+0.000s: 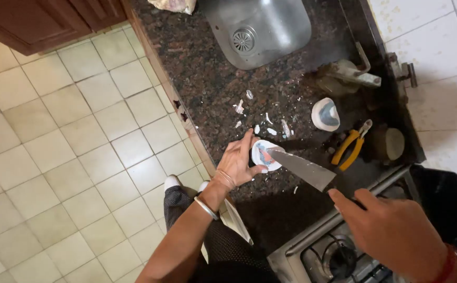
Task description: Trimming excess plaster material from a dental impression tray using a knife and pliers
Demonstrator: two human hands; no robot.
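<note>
My left hand (237, 163) grips a small round white piece with blue and red marks (264, 155), held just above the dark speckled counter (207, 84). A large knife (304, 169) is in my right hand (391, 230), its handle hidden in my fist. The blade's tip rests on the face of the white piece. Thin white chips (262, 123) lie scattered on the counter beyond my left hand.
A steel sink (260, 26) is set into the counter at the top. Further right lie a second white and blue round piece (325, 114), yellow-handled pliers (350, 147) and a tap (357, 73). A gas stove (333, 251) sits below my right hand. Tiled floor on the left.
</note>
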